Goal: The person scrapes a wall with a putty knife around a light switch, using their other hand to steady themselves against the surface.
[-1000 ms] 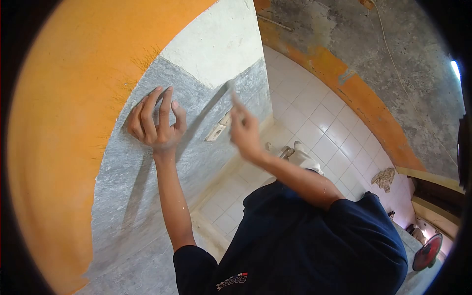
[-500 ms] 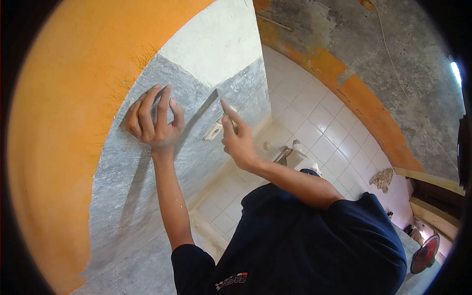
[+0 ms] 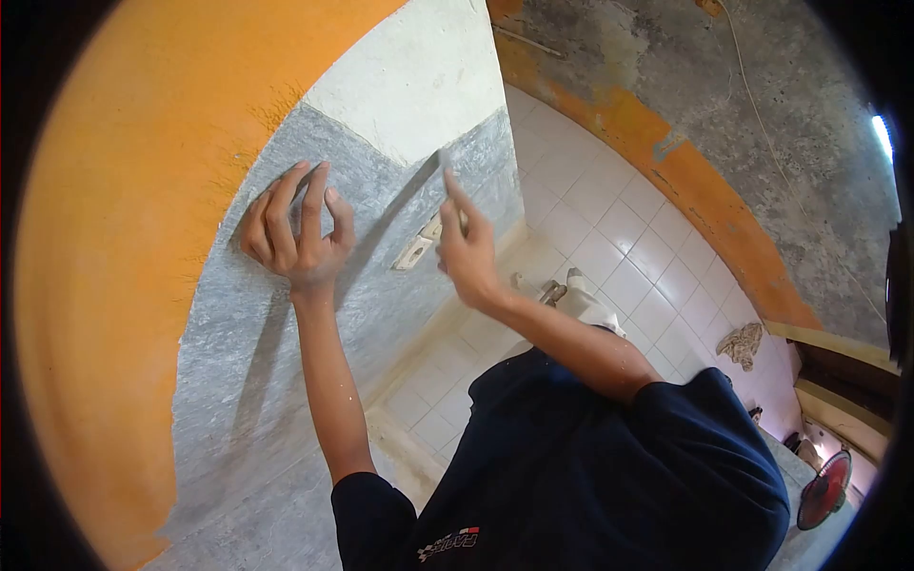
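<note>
My left hand (image 3: 303,238) rests against the grey scraped wall (image 3: 238,352) with its fingers bent and apart, holding nothing. In my right hand (image 3: 466,257) is a scraper (image 3: 445,162), its handle mostly hidden by my fingers and the index finger stretched along it toward the blade. The blade tip is at the wall, close to the border between the grey surface and the white paint (image 3: 419,81). A white wall socket (image 3: 412,253) sits between my two hands, just left of my right wrist.
Orange paint (image 3: 105,266) covers the wall to my left. White tiles (image 3: 628,257) line the area on the right, where a crumpled cloth (image 3: 740,345) lies. A red fan (image 3: 824,490) stands at the lower right. A whitish object (image 3: 587,309) is beyond my right forearm.
My right hand and the scraper have moved a little up and to the right along the border of the white paint. My left hand stays in place on the wall.
</note>
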`<action>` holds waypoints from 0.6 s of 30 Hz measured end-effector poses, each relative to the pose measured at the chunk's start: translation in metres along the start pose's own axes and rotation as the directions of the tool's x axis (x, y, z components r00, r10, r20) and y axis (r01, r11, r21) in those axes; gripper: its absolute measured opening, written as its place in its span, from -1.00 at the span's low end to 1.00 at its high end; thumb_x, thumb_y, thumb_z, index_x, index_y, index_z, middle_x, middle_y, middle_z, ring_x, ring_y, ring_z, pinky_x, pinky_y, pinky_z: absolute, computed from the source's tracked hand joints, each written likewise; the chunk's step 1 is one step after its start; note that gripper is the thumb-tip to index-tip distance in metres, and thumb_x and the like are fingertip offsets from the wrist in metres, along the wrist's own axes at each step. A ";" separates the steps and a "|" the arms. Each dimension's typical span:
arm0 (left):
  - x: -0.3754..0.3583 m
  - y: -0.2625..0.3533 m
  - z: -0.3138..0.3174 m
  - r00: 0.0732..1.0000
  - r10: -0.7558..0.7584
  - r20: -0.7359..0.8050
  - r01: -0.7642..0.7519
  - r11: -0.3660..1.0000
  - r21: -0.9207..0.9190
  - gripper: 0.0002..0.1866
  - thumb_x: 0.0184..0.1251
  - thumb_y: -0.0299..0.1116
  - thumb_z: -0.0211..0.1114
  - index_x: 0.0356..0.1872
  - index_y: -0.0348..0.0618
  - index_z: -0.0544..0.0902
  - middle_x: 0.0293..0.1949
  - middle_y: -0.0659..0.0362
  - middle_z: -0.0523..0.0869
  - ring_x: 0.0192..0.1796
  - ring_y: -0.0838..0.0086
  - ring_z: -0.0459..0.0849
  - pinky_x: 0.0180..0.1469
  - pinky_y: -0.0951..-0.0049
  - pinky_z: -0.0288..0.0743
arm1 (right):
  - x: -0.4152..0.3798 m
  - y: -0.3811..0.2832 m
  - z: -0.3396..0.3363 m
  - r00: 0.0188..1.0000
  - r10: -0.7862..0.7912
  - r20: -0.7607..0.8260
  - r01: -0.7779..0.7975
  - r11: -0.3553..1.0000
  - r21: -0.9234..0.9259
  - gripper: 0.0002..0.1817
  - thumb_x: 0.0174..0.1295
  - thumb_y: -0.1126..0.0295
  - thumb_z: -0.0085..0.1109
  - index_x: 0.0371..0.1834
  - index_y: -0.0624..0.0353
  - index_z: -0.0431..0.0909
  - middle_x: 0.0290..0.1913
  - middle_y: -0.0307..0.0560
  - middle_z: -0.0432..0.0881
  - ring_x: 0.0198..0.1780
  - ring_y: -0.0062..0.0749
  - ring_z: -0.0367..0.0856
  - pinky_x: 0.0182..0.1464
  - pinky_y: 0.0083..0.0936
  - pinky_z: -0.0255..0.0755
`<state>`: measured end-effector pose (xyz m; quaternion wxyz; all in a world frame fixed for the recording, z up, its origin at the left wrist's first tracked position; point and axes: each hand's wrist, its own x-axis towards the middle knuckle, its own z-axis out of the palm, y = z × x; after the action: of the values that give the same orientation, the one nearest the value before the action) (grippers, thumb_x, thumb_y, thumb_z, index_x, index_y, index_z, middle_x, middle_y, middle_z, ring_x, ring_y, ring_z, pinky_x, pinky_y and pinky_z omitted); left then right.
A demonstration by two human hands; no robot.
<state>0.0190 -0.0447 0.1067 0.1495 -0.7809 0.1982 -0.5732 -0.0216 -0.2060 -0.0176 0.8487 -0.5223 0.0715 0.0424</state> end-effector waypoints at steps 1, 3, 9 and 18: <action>0.001 0.000 0.000 1.000 0.001 -0.005 -0.001 1.000 0.002 -0.82 0.41 -0.20 0.29 -0.19 0.22 0.87 -0.04 0.49 0.79 0.09 0.52 0.51 0.22 0.40 0.31 | -0.006 0.001 0.002 0.996 -0.079 0.041 0.082 0.993 -0.089 -0.45 0.65 0.26 -0.07 0.67 -0.18 0.21 -0.56 -0.50 0.13 -0.60 -0.76 0.11 -0.60 -0.69 0.11; 0.001 0.001 0.000 1.000 -0.012 -0.003 0.012 1.000 -0.013 -0.82 0.41 -0.20 0.30 -0.18 0.22 0.87 -0.04 0.50 0.79 0.09 0.52 0.52 0.22 0.40 0.31 | -0.009 -0.003 -0.001 0.993 -0.020 0.115 0.035 0.991 -0.130 -0.44 0.65 0.26 -0.08 0.68 -0.16 0.20 -0.55 -0.49 0.15 -0.61 -0.77 0.12 -0.61 -0.68 0.11; 0.003 0.001 -0.003 1.000 0.004 0.010 -0.004 1.000 0.011 -0.83 0.41 -0.20 0.30 -0.17 0.21 0.86 -0.05 0.49 0.79 0.07 0.54 0.53 0.23 0.40 0.30 | 0.002 0.013 0.007 0.985 -0.173 0.003 0.172 0.977 -0.129 -0.45 0.65 0.26 -0.09 0.67 -0.14 0.21 -0.59 -0.50 0.18 -0.63 -0.77 0.19 -0.61 -0.68 0.22; 0.000 0.000 0.000 1.000 -0.009 0.003 0.009 1.000 0.002 -0.83 0.41 -0.20 0.30 -0.17 0.23 0.86 -0.04 0.49 0.79 0.08 0.54 0.51 0.21 0.41 0.31 | -0.008 -0.005 0.010 0.994 -0.112 0.018 0.113 0.990 -0.080 -0.44 0.65 0.30 -0.08 0.67 -0.11 0.21 -0.52 -0.47 0.21 -0.61 -0.79 0.14 -0.62 -0.69 0.12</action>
<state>0.0187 -0.0448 0.1062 0.1478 -0.7826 0.1940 -0.5727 -0.0280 -0.1995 -0.0073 0.8282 -0.5593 0.0345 0.0007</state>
